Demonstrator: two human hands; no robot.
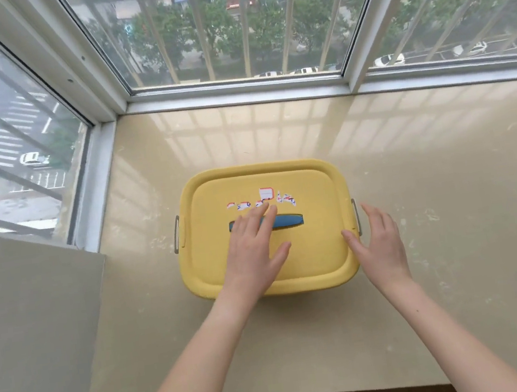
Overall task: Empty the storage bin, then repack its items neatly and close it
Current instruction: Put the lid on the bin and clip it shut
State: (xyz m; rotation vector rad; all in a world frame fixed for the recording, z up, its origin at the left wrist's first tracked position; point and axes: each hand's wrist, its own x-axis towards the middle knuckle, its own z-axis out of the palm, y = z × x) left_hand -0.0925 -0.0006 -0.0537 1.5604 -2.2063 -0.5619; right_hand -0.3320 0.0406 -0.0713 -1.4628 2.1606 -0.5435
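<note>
Currently, the yellow storage bin [295, 287] stands closed on the beige table [449, 203], directly under the left hand [254, 249] and just inboard of the right hand [380, 242]. The yellow lid [319, 247] is seated on the bin. Left grip: apart, with straight, spread fingers laid flat on the lid top and nothing clamped. The left fingers cross the left part of the blue handle [288, 220], which is recessed in the lid; the rest of the handle runs out to the right of that hand. Torn sticker remnants [265, 194] sit on the lid just beyond the left fingertips. Right grip: also apart, with the palm turned toward the bin's right side and the fingers relaxed, holding nothing. The right thumb overlaps the lid's right edge; whether it makes contact cannot be told. The right grey latch [356, 216] lies between the right thumb and the right fingers, against the bin's side. The left grey latch [176, 234] is on the opposite side, well outboard of the left hand. Beyond both hands, a barred window [229, 35] borders the far edge of the table.
</note>
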